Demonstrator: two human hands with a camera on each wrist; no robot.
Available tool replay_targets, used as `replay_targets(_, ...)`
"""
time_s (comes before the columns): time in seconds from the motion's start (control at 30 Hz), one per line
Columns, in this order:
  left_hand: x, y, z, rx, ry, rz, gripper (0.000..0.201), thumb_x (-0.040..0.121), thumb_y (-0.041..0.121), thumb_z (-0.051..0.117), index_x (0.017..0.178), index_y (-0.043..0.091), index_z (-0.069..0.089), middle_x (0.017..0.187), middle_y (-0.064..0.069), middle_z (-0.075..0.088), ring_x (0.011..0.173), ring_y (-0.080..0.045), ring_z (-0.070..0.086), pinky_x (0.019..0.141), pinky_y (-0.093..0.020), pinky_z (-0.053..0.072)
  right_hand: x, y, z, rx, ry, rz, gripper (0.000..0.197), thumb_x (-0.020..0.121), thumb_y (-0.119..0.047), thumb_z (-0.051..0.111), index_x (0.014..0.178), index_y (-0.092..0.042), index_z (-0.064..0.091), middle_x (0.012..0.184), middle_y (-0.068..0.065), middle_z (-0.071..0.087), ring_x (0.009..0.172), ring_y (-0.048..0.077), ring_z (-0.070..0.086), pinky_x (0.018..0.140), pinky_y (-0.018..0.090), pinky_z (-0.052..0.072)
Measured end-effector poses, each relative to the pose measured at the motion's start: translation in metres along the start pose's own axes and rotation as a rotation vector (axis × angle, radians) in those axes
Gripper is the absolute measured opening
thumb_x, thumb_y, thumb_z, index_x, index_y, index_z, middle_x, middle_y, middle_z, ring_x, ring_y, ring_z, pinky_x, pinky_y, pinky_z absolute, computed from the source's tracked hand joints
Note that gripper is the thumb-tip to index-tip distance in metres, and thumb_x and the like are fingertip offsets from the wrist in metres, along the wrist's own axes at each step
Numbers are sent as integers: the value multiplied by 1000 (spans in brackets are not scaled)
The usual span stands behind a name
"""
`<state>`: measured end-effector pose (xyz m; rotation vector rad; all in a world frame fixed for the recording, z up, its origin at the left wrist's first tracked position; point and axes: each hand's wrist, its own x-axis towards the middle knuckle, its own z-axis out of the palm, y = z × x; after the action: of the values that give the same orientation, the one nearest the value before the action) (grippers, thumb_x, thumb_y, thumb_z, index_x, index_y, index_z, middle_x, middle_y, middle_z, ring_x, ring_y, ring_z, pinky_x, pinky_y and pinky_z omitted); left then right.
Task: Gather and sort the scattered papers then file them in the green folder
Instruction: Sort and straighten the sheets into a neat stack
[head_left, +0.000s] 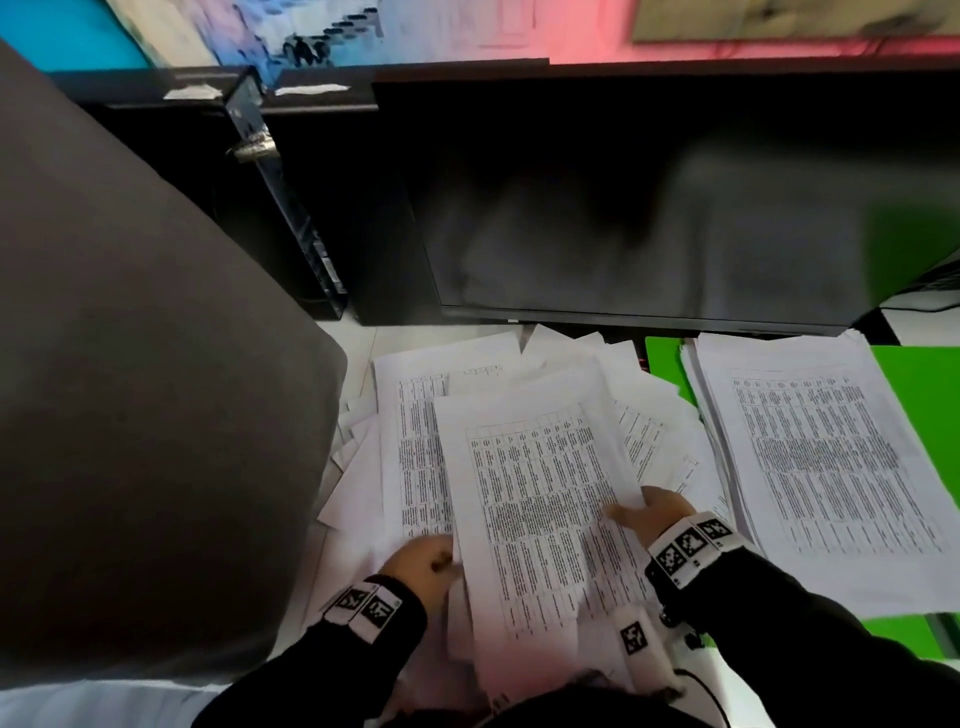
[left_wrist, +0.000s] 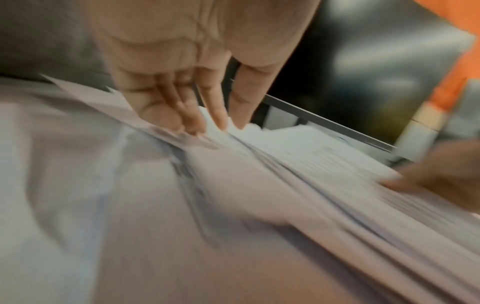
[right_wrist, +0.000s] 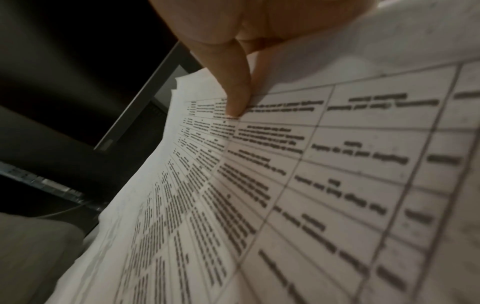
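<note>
Two hands hold a printed sheet (head_left: 540, 499) above loose papers (head_left: 415, 415) on a desk. The left hand (head_left: 423, 564) grips its left edge, fingers curled; the blurred wrist view shows fingertips (left_wrist: 192, 121) on the paper edges. The right hand (head_left: 657, 512) pinches the right edge, thumb (right_wrist: 233, 86) on top. A neat stack (head_left: 821, 457) lies to the right on the open green folder (head_left: 924, 384).

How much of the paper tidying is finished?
Partly. Done: a neat stack lies on the open green folder. In hand: the left hand and right hand hold a sheet. Left: the loose papers underneath.
</note>
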<state>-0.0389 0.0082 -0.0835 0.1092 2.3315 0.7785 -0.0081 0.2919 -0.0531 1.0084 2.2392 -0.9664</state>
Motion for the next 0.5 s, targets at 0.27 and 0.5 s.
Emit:
replay_targets(0.27,25,-21,-46,-435,393,-323,35,78,19,70,110,16,56,103,-8,58,87,-24,57,88,-32,46,1,19,-27,16,107,56,41,86,-31,60,118,-7,54,95,11,61,82,26,56,75,30,42)
replay_targets(0.5,33,0,-23,-385,250,-205,21,84,24,64,100,15,54,100,-12,66,91,-27,63,86,-36,49,-1,30,-26,7,10,-15,42,84,-27,65,119,-10,52,101,10,62,77,19,55,72,25,43)
